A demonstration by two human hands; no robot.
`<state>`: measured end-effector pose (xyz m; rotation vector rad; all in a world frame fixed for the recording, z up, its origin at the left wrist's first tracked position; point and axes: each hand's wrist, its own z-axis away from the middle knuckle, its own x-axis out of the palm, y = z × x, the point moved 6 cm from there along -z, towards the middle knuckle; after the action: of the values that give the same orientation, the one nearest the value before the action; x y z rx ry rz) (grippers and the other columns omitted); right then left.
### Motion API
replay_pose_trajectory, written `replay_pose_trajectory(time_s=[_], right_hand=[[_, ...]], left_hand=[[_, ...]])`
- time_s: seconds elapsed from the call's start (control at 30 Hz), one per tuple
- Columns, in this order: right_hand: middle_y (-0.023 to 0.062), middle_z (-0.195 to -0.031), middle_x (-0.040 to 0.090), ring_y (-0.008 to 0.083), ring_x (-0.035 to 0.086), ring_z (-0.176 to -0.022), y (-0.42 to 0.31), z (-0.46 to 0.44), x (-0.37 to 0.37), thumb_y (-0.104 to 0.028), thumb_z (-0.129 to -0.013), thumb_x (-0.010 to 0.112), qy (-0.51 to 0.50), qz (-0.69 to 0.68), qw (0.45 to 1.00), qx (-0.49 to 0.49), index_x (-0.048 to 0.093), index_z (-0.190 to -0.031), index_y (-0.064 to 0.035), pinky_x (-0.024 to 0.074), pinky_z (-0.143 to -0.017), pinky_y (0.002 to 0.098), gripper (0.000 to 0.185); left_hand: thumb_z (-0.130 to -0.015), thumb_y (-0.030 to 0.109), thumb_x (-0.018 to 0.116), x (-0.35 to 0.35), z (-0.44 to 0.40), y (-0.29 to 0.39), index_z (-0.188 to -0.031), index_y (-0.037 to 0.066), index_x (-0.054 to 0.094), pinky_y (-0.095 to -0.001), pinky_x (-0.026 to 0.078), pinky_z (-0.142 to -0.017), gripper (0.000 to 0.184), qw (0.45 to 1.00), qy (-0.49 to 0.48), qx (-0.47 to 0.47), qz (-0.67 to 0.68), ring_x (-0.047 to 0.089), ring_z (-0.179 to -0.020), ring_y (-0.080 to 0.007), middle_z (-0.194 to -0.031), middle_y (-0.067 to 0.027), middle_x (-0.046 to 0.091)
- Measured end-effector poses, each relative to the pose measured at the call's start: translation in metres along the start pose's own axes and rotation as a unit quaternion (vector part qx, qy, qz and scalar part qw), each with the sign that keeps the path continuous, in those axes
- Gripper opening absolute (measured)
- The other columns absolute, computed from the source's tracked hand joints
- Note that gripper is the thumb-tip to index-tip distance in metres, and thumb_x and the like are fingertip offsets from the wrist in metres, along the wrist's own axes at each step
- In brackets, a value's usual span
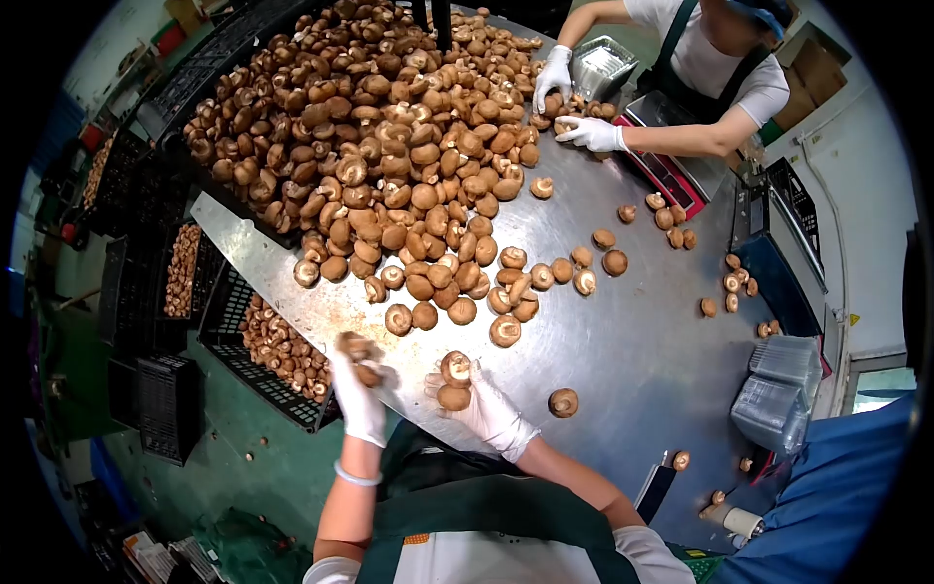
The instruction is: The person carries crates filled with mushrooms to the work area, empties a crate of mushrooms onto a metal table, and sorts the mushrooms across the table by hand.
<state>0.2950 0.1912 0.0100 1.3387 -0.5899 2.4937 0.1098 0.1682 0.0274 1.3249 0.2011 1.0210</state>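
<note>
My left hand (359, 404), in a white glove, is at the table's near left edge with brown shiitake mushrooms (356, 346) in its fingers; motion blurs them. My right hand (494, 417), also gloved, holds two shiitake mushrooms (454, 370) just over the metal table, one with its pale stem showing. Its fingers are partly hidden beneath them. A single shiitake mushroom (562, 402) lies to the right of that hand. Beyond both hands a large heap of shiitake mushrooms (389, 136) spreads across the table.
A black crate (255, 365) of mushrooms stands below the table's left edge. Across the table, a co-worker's gloved hands (591, 134) touch mushrooms beside a red scale (671, 180). Clear plastic trays (776, 389) are stacked at the right, and loose mushrooms (732, 282) lie nearby.
</note>
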Motion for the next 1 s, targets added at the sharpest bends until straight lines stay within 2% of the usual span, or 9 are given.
replay_pose_trajectory(time_s=[0.07,0.13,0.2,0.27,0.33,0.47,0.67,0.8,1.0], right_hand=[[0.0138,-0.126,0.053,0.0229,0.056,-0.109,-0.011,0.005,-0.003,-0.049,-0.096,0.037,0.003,0.084,0.995,-0.052,0.037,-0.134,-0.0082,0.0508,-0.078,0.0338,0.056],[0.0145,-0.123,0.054,0.0227,0.057,-0.108,-0.014,0.006,-0.006,-0.048,-0.096,0.040,0.004,0.098,0.992,-0.082,0.037,-0.134,-0.0073,0.0509,-0.076,0.0322,0.056],[0.0132,-0.118,0.056,0.0222,0.058,-0.107,-0.018,0.004,-0.007,-0.046,-0.095,0.043,0.018,0.129,0.986,-0.103,0.036,-0.134,-0.0067,0.0509,-0.074,0.0312,0.056],[0.0120,-0.116,0.056,0.0211,0.058,-0.104,-0.014,-0.001,-0.005,-0.045,-0.095,0.045,0.023,0.144,0.983,-0.115,0.037,-0.134,-0.0061,0.0512,-0.073,0.0312,0.056],[0.0108,-0.114,0.056,0.0200,0.059,-0.102,-0.005,-0.005,-0.006,-0.044,-0.094,0.047,0.026,0.160,0.980,-0.117,0.038,-0.133,-0.0054,0.0516,-0.073,0.0312,0.056],[0.0064,-0.117,0.052,0.0146,0.052,-0.107,-0.006,-0.002,0.018,-0.039,-0.092,0.056,0.000,0.260,0.954,-0.152,0.042,-0.130,-0.0019,0.0444,-0.089,0.0270,0.055],[0.0060,-0.118,0.051,0.0134,0.051,-0.108,-0.004,0.004,0.015,-0.028,-0.091,0.060,0.005,0.284,0.945,-0.163,0.041,-0.131,-0.0016,0.0425,-0.091,0.0253,0.052],[0.0053,-0.118,0.052,0.0133,0.052,-0.106,0.000,0.004,0.017,-0.025,-0.091,0.059,-0.030,0.241,0.960,-0.143,0.042,-0.130,-0.0020,0.0437,-0.089,0.0255,0.048],[0.0083,-0.110,0.056,0.0145,0.054,-0.101,-0.006,0.006,0.028,-0.032,-0.098,0.044,0.008,0.465,0.865,-0.189,0.046,-0.126,0.0016,0.0415,-0.092,0.0265,0.044]], left_hand=[[-0.096,0.041,0.043,-0.047,-0.026,0.017,-0.120,0.005,0.047,-0.0271,0.045,-0.066,0.043,0.993,0.096,0.050,0.046,0.051,-0.076,-0.0132,-0.095,-0.0039,0.054],[-0.097,0.028,0.043,-0.080,-0.035,0.049,-0.135,0.003,0.037,-0.0353,0.045,-0.089,0.045,0.971,0.211,0.067,-0.085,0.055,-0.102,-0.0218,-0.123,-0.0129,0.049],[-0.095,0.020,0.047,-0.090,-0.028,0.084,-0.135,0.001,0.037,-0.0368,0.036,-0.102,0.045,0.821,0.298,0.266,-0.408,0.051,-0.113,-0.0263,-0.135,-0.0152,0.042],[-0.092,0.015,0.050,-0.065,-0.019,0.085,-0.127,-0.001,0.047,-0.0351,0.033,-0.104,0.038,0.819,0.141,0.304,-0.466,0.049,-0.115,-0.0269,-0.130,-0.0149,0.047],[-0.088,0.009,0.053,-0.014,0.002,0.068,-0.108,-0.001,0.063,-0.0323,0.042,-0.092,0.024,0.907,-0.017,0.123,-0.403,0.057,-0.101,-0.0216,-0.108,-0.0102,0.062],[-0.078,0.003,0.067,0.061,0.043,0.041,-0.104,0.001,0.065,-0.0297,0.049,-0.077,0.026,0.847,-0.251,0.187,-0.430,0.061,-0.087,-0.0207,-0.102,-0.0130,0.062],[-0.081,0.000,0.064,0.069,0.049,0.036,-0.092,0.000,0.067,-0.0253,0.049,-0.070,0.011,0.835,-0.227,0.245,-0.436,0.062,-0.078,-0.0164,-0.086,-0.0089,0.066],[-0.087,0.005,0.060,0.036,0.032,0.019,-0.106,-0.001,0.059,-0.0211,0.049,-0.071,0.020,0.969,-0.124,-0.012,-0.211,0.062,-0.078,-0.0108,-0.095,-0.0061,0.068],[-0.083,0.000,0.061,0.053,0.052,0.023,-0.121,0.001,0.056,-0.0264,0.046,-0.090,0.039,0.864,-0.350,0.060,-0.357,0.059,-0.102,-0.0151,-0.113,-0.0095,0.062]])
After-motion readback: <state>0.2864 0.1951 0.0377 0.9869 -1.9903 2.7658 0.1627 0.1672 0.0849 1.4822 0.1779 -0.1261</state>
